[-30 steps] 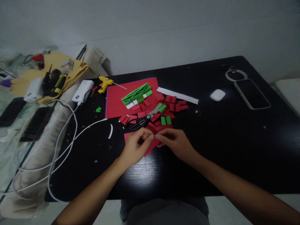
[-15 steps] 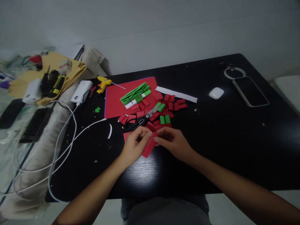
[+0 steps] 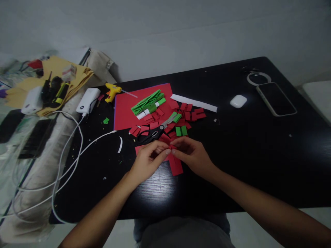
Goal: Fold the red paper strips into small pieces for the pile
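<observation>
Between my two hands is a strip of red paper, its lower end hanging down toward the table. My left hand pinches its upper end from the left, thumb and fingers pressed together. From the right, my right hand grips the same end, the thumbs almost meeting at a small fold. Just beyond my hands lie black-handled scissors, partly among folded red paper pieces and a folded green piece. Another flat red sheet shows partly under my left hand.
A large red sheet carries a pleated green paper. Behind it lies a yellow glue gun. A white paper strip, a white earbud case and a phone are farther right. White cables cross the left side.
The red strip has turned in my hands: its free end swung from lower left to lower right. Both hands stay close together, with the fingertips now nearer each other.
</observation>
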{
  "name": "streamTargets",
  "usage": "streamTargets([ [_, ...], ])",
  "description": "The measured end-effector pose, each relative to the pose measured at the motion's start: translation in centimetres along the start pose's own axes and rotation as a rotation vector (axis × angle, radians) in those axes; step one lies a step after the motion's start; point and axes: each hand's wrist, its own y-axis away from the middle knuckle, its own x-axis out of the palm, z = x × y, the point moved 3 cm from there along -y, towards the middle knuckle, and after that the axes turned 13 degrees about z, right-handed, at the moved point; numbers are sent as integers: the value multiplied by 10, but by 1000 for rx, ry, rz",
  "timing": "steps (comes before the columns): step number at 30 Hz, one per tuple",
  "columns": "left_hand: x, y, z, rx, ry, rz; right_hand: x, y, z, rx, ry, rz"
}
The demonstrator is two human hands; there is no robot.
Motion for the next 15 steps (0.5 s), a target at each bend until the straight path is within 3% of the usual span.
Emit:
streamTargets([
  [15, 2, 1, 8, -90, 68, 41, -3, -2, 7, 49, -11, 28],
])
